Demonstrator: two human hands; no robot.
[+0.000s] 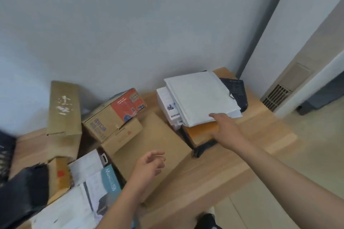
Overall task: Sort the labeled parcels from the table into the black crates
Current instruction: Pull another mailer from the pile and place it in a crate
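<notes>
— How many brown cardboard boxes on the table (pixel 260 132)?

— Five plain to see: a tall one (pixel 64 109) far left, one with an orange panel (pixel 115 113), a low one (pixel 123 135) under it, a large flat one (pixel 149 147) in the middle, and a small one (pixel 59 174) near left.

— And white parcels?

— One big white mailer (pixel 201 96) on the far right stack, one white box (pixel 167 106) beside it. The near-left white ones are too jumbled to count.

— Hands?

— Two.
</notes>
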